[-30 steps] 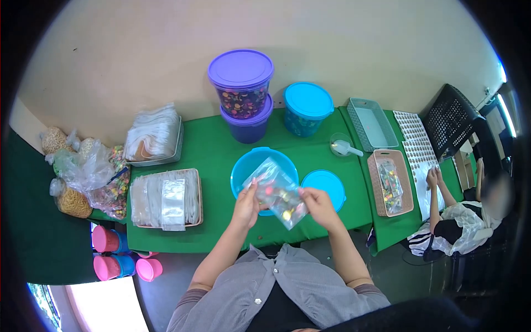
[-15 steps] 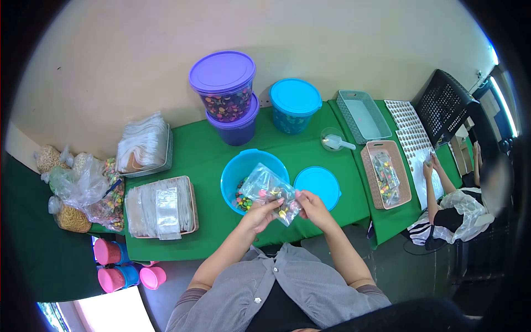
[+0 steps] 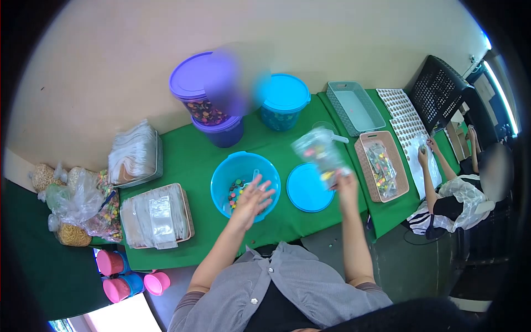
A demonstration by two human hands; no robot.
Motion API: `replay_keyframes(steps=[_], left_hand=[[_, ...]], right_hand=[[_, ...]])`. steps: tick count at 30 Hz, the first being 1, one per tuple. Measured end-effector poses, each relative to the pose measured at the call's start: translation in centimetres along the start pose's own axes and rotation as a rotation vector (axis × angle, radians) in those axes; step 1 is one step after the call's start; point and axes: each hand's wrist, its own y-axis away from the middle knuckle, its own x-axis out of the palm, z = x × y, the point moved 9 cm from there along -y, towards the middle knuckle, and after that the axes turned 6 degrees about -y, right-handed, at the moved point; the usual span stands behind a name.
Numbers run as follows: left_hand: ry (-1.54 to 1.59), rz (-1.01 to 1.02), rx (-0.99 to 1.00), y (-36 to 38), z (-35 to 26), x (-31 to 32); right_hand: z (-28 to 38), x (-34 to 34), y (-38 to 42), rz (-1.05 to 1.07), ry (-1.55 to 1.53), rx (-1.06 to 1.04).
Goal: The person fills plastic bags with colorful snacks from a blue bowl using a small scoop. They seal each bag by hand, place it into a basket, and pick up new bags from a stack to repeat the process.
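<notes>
Packet on the right, peach basket just beyond

And look at your right hand (image 3: 347,185), out over the green tabletop (image 3: 191,160), fingers closed on the near corner of a clear packet (image 3: 322,152) with colourful pieces inside! Slightly blurred, that packet, but its line reads well enough: the long axis slants from far left down to near right, ending in your grip. It hangs above the tabletop, its near end over the far edge of the flat blue lid (image 3: 311,188) as you see it, its far part covering some of the clear cup with the white scoop (image 3: 341,139).

Now the relation that counts: the peach basket (image 3: 402,171) stands to the right of your right hand and a touch farther from you, its own length running away from you at a steeper angle than the packet's. Filled packets (image 3: 383,171) lie in it. Your right hand is clearly the nearer one.

Your left hand (image 3: 254,202), meanwhile, has its fingers spread and nothing in its grasp, over the near right side of the blue bowl (image 3: 216,185). Loose colourful pieces (image 3: 235,189) show inside, left of your fingers; whether any fingertip touches the bowl, you can't tell from here.
</notes>
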Motion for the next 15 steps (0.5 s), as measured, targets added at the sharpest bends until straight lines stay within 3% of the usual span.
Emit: replay_keyframes(steps=[2, 4, 5, 6, 8, 9, 11, 12, 14, 15], left_hand=[[-0.221, -0.121, 0.175, 0.5, -3.6, -2.1], [-0.236, -0.201, 0.217, 0.9, -5.4, -4.3], [-0.252, -0.284, 0.26, 1.4, -6.3, -5.8], [-0.249, -0.292, 0.257, 1.4, -6.4, -7.3], [-0.483, -0.424, 0.537, 2.4, -8.6, -10.2], [-0.483, -0.44, 0.534, 2.8, -8.7, -10.7], [-0.633, -0.59, 0.593, 4.4, -9.7, -11.8], [-0.632, -0.614, 0.584, 4.8, -9.7, -12.3], [-0.915, -0.666, 0.626, 5.9, -10.3, -11.5], [-0.916, -0.677, 0.619, 6.2, -10.3, -11.5]], right_hand=[[0.4, -9.3, -4.0, -0.333, 0.191, -0.02], [-2.3, -19.6, -8.3, -0.556, 0.33, -0.118], [-2.5, -24.5, -9.7, -0.744, 0.864, -0.258], [-5.2, -29.0, -11.7, -0.735, 0.867, -0.256], [-11.8, -35.5, -13.7, -0.685, 0.668, 0.051], [-9.6, -33.4, -12.6, -0.669, 0.672, 0.054], [-1.9, -25.9, -4.2, -1.227, 1.058, -0.157], [-2.8, -24.1, -3.8, -1.201, 1.066, -0.157], [-4.1, -20.2, -3.1, -0.996, 0.91, -0.4], [-3.8, -15.2, -1.9, -0.76, 0.83, -0.467]])
